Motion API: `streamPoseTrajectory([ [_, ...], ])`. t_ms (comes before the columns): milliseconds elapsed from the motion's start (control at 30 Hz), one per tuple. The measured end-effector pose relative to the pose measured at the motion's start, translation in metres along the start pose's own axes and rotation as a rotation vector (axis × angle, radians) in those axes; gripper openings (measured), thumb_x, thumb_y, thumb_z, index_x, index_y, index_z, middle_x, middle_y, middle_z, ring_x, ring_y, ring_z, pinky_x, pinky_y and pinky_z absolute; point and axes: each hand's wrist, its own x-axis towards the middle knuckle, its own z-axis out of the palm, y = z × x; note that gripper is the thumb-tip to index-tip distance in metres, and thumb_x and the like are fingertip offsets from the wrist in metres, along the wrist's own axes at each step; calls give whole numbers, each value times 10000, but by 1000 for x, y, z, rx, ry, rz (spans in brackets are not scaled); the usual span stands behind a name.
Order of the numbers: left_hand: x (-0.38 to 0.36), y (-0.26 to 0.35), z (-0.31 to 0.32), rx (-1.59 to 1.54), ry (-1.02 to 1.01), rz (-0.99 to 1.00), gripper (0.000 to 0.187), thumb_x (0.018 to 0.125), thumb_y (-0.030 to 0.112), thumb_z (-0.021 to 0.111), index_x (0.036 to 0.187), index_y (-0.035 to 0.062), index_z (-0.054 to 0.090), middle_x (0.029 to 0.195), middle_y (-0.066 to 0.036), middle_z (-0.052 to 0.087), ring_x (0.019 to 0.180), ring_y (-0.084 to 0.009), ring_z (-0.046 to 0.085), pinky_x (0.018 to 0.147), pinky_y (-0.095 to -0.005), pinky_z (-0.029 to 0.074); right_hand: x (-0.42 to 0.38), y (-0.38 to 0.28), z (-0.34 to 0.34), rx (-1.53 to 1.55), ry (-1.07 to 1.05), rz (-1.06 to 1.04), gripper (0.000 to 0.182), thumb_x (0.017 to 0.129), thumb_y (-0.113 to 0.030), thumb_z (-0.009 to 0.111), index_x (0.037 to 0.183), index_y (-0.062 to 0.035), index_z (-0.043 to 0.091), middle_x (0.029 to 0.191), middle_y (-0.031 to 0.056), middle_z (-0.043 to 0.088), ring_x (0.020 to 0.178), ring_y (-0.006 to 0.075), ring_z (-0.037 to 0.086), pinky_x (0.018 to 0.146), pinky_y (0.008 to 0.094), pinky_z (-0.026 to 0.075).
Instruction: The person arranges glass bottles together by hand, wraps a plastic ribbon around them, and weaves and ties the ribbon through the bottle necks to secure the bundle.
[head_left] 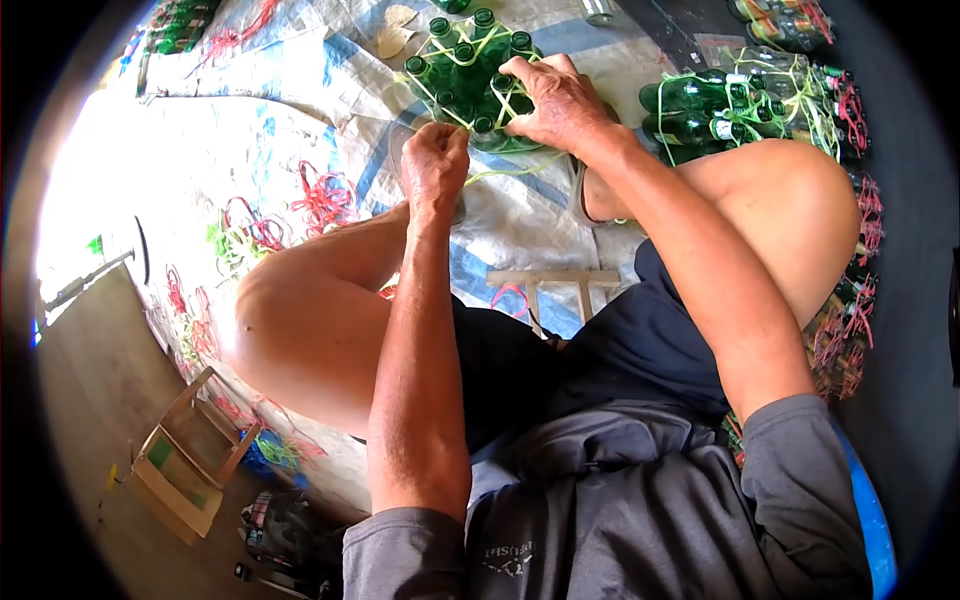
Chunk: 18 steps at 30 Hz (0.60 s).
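A cluster of upright green glass bottles [463,75] stands on the tarp between my feet, with a pale yellow-green plastic strap [492,40] laced around and between the necks. My left hand [436,165] is closed in a pinch at the near left edge of the cluster, on the strap's end. My right hand [565,108] grips the cluster's right side, thumb and forefinger around a bottle by its neck. A loose length of the strap trails on the tarp below the bottles. The undersides of the fingers are hidden.
More tied green bottles [700,105] lie at the right, with others at the upper left. Pink strap bundles [325,197] lie on the blue-and-white tarp [290,125]. A small wooden stool [555,278] is between my legs; a wooden frame [185,465] sits lower left.
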Motion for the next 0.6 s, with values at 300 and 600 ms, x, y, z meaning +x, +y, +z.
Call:
streamPoseTrajectory([
  [300, 11, -24, 8, -214, -77, -55, 246, 901, 202, 765, 1012, -16, 782, 818, -89, 758, 736, -150, 678, 701, -314, 532, 2, -5, -5, 50, 13, -20, 685, 667, -238, 881, 1292, -165, 608, 1219, 109, 734, 1222, 371, 594, 1005, 471, 528],
  [600, 23, -28, 8, -209, -117, -38, 204, 918, 153, 784, 1000, -35, 779, 787, -35, 725, 704, -94, 607, 648, -274, 491, 5, -13, -14, -79, 27, -117, 607, 763, -345, 869, 1303, -156, 667, 1172, 114, 664, 1153, 350, 589, 993, 515, 455],
])
